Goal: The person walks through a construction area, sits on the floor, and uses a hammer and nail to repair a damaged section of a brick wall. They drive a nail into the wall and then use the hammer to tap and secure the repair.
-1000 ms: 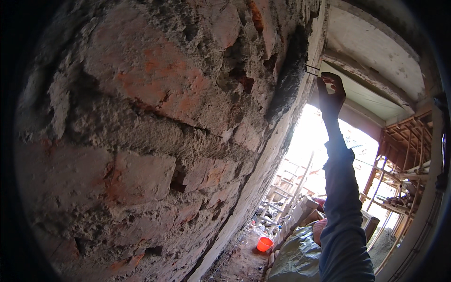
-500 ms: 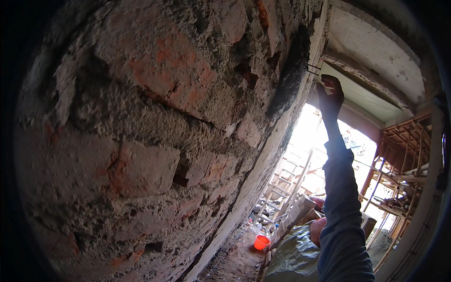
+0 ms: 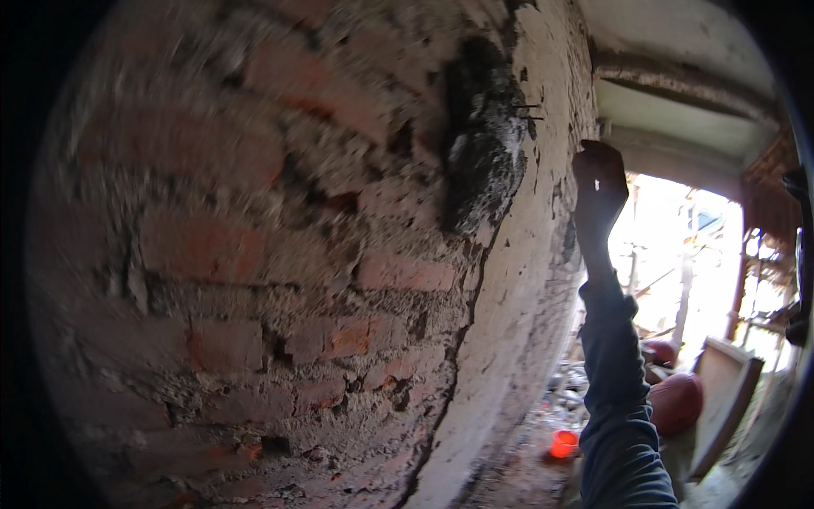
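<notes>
My right hand (image 3: 600,174) is raised in front of the wall, with the blue-grey sleeve (image 3: 615,365) of its arm coming up from the lower edge. Its fingers are curled together in shadow, with a small gap of light between them; what they hold, if anything, cannot be made out. Just left of the hand, two thin dark metal pins (image 3: 530,112) stick out from the wall beside a dark, wet-looking mortar patch (image 3: 487,144). Rough bare brickwork (image 3: 322,246) fills the left side, bordered by a strip of pale plaster (image 3: 492,339). My left hand is out of the picture.
An orange-red bucket (image 3: 564,444) stands on the ground below. Reddish rounded sacks (image 3: 677,403) and a tilted wooden board (image 3: 725,399) lie right of my arm. A concrete beam (image 3: 687,81) crosses overhead, and bright daylight comes through an opening behind.
My view has turned and tilted, showing the dark patch and plaster more fully. My hand now appears farther right of the pins, its fingers more tightly curled.
</notes>
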Available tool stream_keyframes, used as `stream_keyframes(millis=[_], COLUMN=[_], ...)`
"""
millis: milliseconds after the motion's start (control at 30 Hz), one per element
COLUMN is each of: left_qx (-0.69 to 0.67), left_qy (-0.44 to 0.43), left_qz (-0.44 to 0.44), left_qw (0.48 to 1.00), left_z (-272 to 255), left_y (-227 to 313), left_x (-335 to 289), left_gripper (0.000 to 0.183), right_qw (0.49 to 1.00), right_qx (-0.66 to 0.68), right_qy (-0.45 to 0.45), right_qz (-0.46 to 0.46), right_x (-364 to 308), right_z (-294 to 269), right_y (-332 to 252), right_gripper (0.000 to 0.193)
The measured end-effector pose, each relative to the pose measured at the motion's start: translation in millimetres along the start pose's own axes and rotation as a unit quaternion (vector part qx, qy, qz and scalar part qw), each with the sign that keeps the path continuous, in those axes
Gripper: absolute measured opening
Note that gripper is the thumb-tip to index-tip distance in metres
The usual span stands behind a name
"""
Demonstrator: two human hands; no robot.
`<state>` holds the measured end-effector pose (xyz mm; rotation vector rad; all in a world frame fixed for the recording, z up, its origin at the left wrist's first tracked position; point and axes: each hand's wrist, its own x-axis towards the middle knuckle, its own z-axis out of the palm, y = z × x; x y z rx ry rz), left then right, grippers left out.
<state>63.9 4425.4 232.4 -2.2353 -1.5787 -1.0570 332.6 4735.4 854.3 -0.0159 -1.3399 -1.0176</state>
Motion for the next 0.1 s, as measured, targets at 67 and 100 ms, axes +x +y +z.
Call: stream_keyframes(millis=[67, 100], left_qx=[-0.363, -0.335], left_qy=[-0.063, -0.051], left_qz=[-0.311, -0.317], left_qw=[0.876, 0.886], left_z=[-4, -18], left_y=[4, 10], left_x=[33, 42], left_gripper=[0.052, 0.052], right_qw=[0.996, 0.997], right_qx=[0.042, 0.039], right_qy=[0.023, 0.041], right_qz=[0.081, 0.060], right_x=[-27, -35], right_z=[-1, 5], right_y=[-11, -15], right_gripper=[0.008, 0.010])
